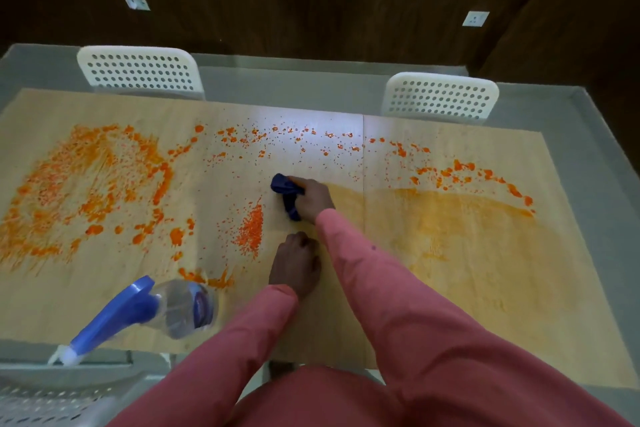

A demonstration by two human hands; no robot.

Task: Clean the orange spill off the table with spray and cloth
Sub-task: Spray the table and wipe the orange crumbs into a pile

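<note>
Head view, only one given. Right hand [313, 199] bunched round blue cloth [287, 196], grip clamped on it, pressing it onto worktop [104, 302] near centre. Left hand [294, 265] just nearer than the right, fingers curled under, knuckles up, looks braced on the wood; nothing seen in that grip. Spray bottle [152, 308] standing near front-left edge, apart from both hands, blue trigger head pointing toward front-left corner.

Orange spill [86, 184] heaviest at left, w/ a dotted band along far side and a dense patch [251, 230] just left of cloth. Right half [467, 236] smeared to pale orange film, w/ unwiped blobs [464, 173] at far right.

Judged step: wiping, working leftward from the smeared zone.

To do it well:
- Keep cloth flat-ish, more face on wood; tight wad only streaks.
- Take the nearby dense patch next w/ short overlapping passes, pulling toward the wiped side, not pushing into the clean gap.
- Refold to a fresh face often; probably loaded already.
- Spray left mass before wiping, approx. likely dried.
- Go back over the right film w/ spray after.
- Watch the board seam [363, 156]; liquid may settle there.
</note>
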